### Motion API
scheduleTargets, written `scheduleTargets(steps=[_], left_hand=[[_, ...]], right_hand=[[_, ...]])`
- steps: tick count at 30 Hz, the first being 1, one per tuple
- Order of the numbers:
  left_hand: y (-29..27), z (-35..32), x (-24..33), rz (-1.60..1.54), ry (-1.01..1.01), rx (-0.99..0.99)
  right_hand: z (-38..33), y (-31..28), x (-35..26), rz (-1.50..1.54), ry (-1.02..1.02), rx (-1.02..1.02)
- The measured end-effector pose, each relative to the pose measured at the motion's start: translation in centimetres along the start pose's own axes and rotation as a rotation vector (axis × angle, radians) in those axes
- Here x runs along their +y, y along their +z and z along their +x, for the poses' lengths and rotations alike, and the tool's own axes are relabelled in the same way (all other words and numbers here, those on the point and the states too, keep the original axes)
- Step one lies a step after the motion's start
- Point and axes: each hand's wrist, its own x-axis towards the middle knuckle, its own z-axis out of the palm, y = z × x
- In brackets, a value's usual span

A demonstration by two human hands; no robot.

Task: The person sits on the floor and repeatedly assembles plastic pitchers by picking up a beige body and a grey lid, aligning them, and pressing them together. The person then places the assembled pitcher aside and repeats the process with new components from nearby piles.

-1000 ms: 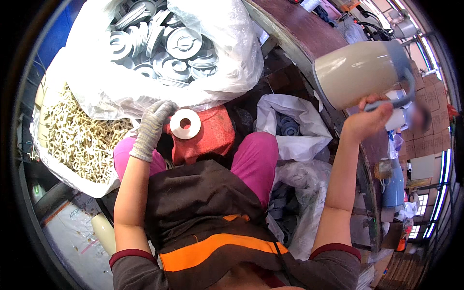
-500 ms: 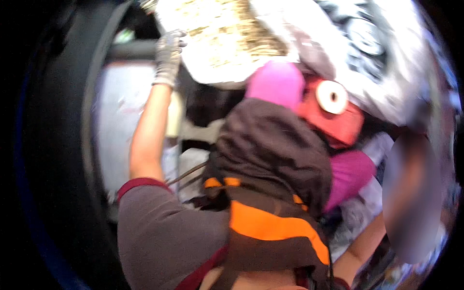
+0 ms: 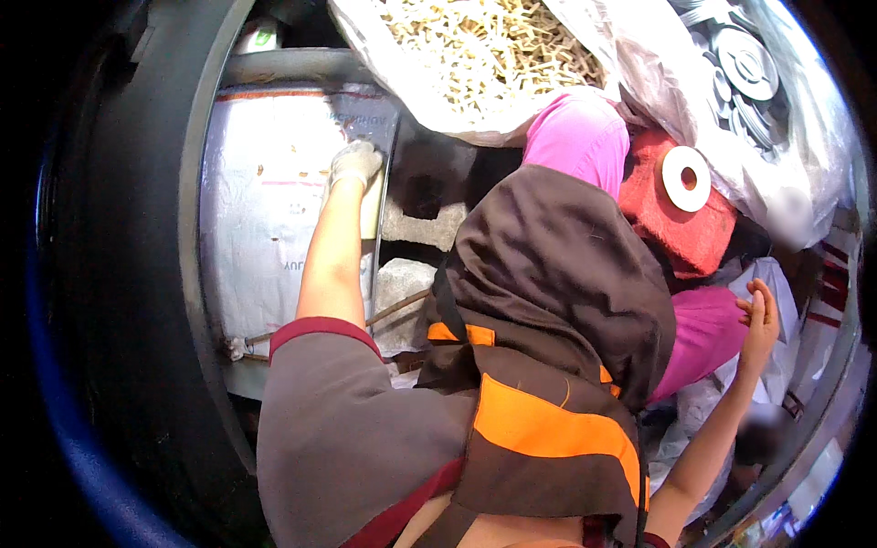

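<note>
Gloved left hand (image 3: 354,164) reaches far-left, fingers curled on the edge of a white woven sack (image 3: 265,201) w/ its long axis running near-far, while bare right hand (image 3: 760,320) hangs open & empty at right, well apart from it.

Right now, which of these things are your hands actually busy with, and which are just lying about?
In hand:
gloved left hand on the white woven sack
bare right hand, open, holding nothing

Lying about:
bag of pale small pieces
bag of metal discs
red spool
grey blocks
</note>
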Motion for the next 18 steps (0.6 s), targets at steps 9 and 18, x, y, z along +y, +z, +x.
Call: scheduleTargets(steps=[9,18], left_hand=[[-11.8,-7.4,-3.2,0.049,0.197,0.730],[-28.7,-21.0,14.0,-0.473,1.189,1.095]], right_hand=[[0.3,4.1,-1.3,0.204,-0.021,-0.158],[-3.7,10.0,-12.5,0.527,-0.239,-0.467]])
